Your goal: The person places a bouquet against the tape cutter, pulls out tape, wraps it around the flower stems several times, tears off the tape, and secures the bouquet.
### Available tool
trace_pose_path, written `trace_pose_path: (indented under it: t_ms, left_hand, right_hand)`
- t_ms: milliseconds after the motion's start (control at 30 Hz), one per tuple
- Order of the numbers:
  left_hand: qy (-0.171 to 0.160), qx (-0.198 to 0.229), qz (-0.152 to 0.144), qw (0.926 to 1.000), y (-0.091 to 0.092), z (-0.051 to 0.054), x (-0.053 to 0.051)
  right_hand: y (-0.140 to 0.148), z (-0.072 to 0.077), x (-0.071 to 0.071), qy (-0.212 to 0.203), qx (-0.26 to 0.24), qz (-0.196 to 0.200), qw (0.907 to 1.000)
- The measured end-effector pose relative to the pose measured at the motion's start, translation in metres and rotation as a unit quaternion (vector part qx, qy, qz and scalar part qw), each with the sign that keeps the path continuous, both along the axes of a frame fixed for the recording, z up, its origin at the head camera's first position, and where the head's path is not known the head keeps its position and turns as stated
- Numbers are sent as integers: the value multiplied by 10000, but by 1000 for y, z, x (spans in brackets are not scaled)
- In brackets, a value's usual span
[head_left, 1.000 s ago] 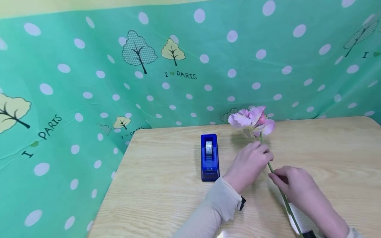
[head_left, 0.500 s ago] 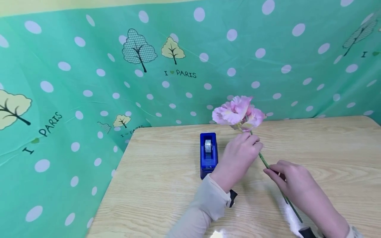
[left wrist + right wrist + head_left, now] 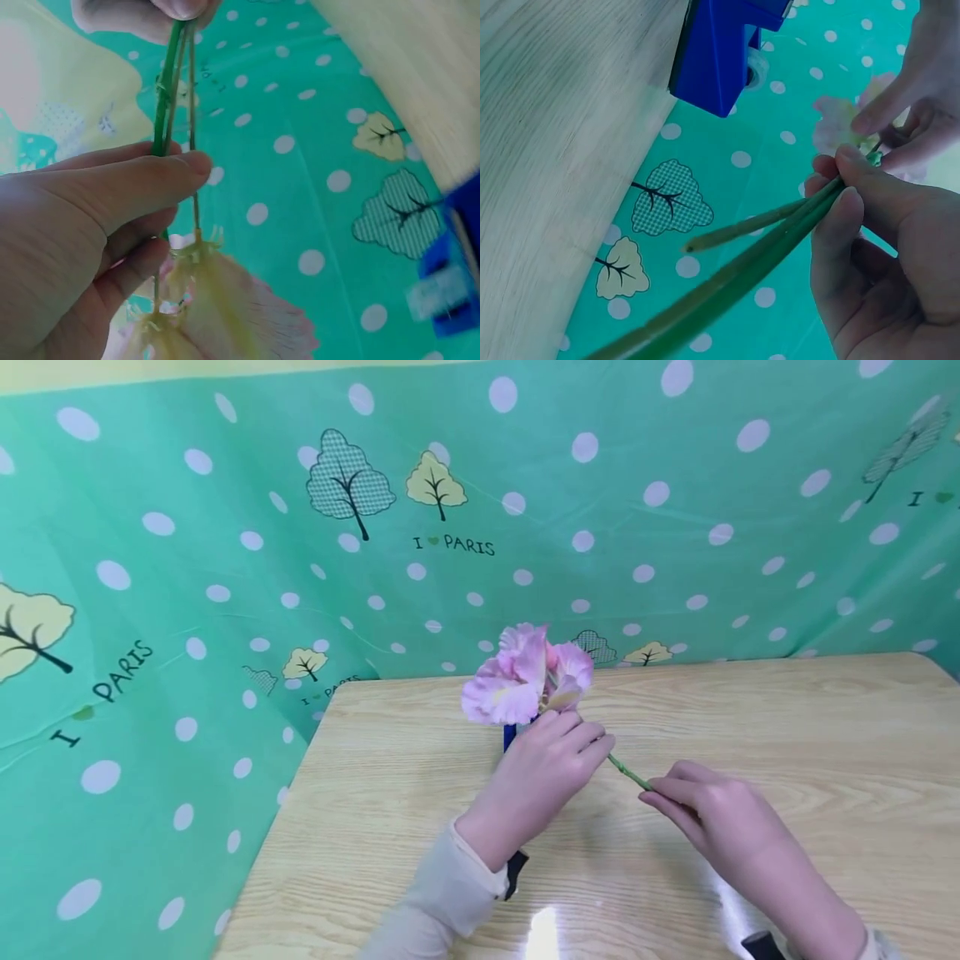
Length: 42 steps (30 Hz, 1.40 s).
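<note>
My left hand (image 3: 536,772) pinches the stems of the pink flower (image 3: 517,681) close below its petals. Lower down, my right hand (image 3: 727,818) grips the green stem (image 3: 628,772) between thumb and fingers. In the left wrist view, a thick green stem (image 3: 166,86) and thinner ones run between the two hands, with the pale blossoms (image 3: 247,307) under the left fingers. Stem ends (image 3: 727,289) stick out past the right hand in the right wrist view. Behind the left hand, the blue tape dispenser (image 3: 509,735) is mostly hidden.
A light wooden table (image 3: 810,735) lies under both hands. Its back edge meets a green dotted cloth (image 3: 675,510) printed with trees. The tape dispenser (image 3: 716,60) with its clear roll (image 3: 757,69) shows well in the right wrist view.
The left hand has moved left with the blossoms, which now stand in front of the tape dispenser. The right hand has shifted slightly left, and the stem tilts more towards level.
</note>
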<state>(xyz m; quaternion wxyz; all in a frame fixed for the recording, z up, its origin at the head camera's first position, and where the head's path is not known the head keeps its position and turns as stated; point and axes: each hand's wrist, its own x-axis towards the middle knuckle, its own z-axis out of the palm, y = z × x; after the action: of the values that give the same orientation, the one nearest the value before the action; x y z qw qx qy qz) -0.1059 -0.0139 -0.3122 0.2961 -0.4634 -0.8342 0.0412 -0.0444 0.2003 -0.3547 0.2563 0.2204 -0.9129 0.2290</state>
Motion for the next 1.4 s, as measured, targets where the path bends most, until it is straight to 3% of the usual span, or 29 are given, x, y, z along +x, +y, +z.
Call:
trace_pose_path:
  t_ms: [200,533,633,767,1133,1400]
  left_hand:
    - [308,141,-172,9993,-19,-5,1]
    - [1353,239,-112,9904,-43,-9,-1]
    - [1333,74,-10,9910,-51,-10,-1]
    - [1135,4,39,9935,-65,-13,1]
    - [781,496,153,9956,-100,-27,7]
    - [1084,670,-42,9918,-119,-44,7]
  right_hand:
    - [-6,-1,-5,103,-100,170,9998]
    - [-17,-1,-18,464,354,665,9961]
    - [-22,1,-21,429,447,741,9953]
    - [-29,9,-23,59,585,778,9952]
    - [-52,25,-27,-620,644,1065,9903]
    - [-63,21,-33,-616,604,1423,9861]
